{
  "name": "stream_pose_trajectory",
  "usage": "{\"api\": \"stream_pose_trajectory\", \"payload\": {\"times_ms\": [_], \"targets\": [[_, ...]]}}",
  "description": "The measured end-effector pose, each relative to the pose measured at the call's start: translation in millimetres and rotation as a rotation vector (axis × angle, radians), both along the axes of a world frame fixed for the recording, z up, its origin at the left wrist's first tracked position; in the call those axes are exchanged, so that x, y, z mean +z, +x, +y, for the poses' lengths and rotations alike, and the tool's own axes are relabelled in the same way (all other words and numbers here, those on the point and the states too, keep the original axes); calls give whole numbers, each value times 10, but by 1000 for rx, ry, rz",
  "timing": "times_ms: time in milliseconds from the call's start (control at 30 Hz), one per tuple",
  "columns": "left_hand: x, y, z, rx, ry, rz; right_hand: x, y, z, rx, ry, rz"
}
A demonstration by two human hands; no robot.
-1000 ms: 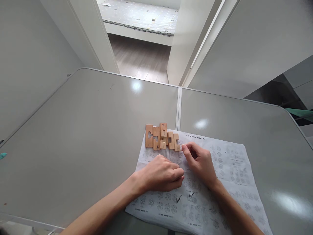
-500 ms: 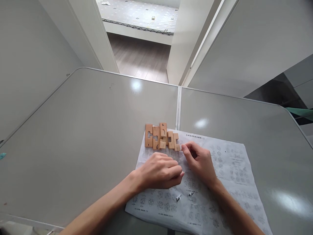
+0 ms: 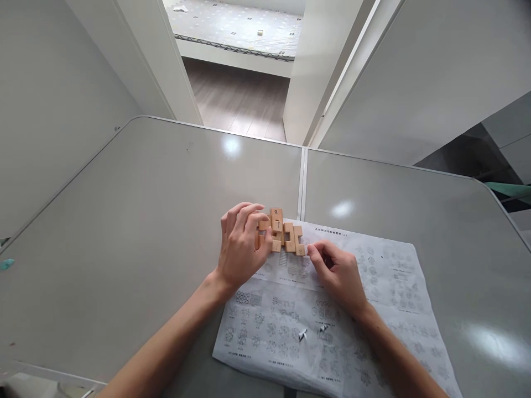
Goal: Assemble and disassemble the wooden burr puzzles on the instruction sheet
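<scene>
Notched wooden puzzle blocks [image 3: 289,236] lie side by side in a row on the printed sheet's upper left edge, some with handwritten numbers. The tall block marked 2 [image 3: 276,212] stands out in the middle, with a smaller notched block against it. My left hand [image 3: 243,240] arches over the row's left end, fingers spread and thumb apart, partly hiding the blocks there. At the right end, my right hand [image 3: 338,276] rests on the sheet, its thumb and fingertips drawn together beside the corner of the last block [image 3: 300,250]. Whether anything sits in that pinch is hidden.
The creased paper sheet [image 3: 269,331] carries small printed puzzle drawings and has small torn spots. Beneath it is a glossy grey table [image 3: 166,221] with a metal seam [image 3: 303,177]. Beyond the far edge are a doorway and a bed [image 3: 236,25].
My left hand has moved up and left from the sheet to the left-hand blocks, and its curled fingers have spread. My right hand stays in place.
</scene>
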State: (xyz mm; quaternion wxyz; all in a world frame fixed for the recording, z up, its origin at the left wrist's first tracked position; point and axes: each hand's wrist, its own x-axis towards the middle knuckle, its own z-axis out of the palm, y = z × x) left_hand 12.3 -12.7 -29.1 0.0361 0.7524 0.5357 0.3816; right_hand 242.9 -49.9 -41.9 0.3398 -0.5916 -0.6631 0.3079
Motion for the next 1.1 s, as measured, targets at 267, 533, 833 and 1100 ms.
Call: {"api": "stream_pose_trajectory", "payload": {"times_ms": [267, 533, 833, 1100], "targets": [[-27, 19, -18, -58, -12, 50, 37, -16, 1, 2, 0, 9], [-36, 16, -15, -161, 16, 68, 7, -10, 2, 9, 17, 0], [-136, -22, 16, -25, -108, 140, 21, -8, 3, 16, 16, 6], [-195, -40, 30, -73, -204, 203, 30, -16, 2, 14, 13, 11]]}}
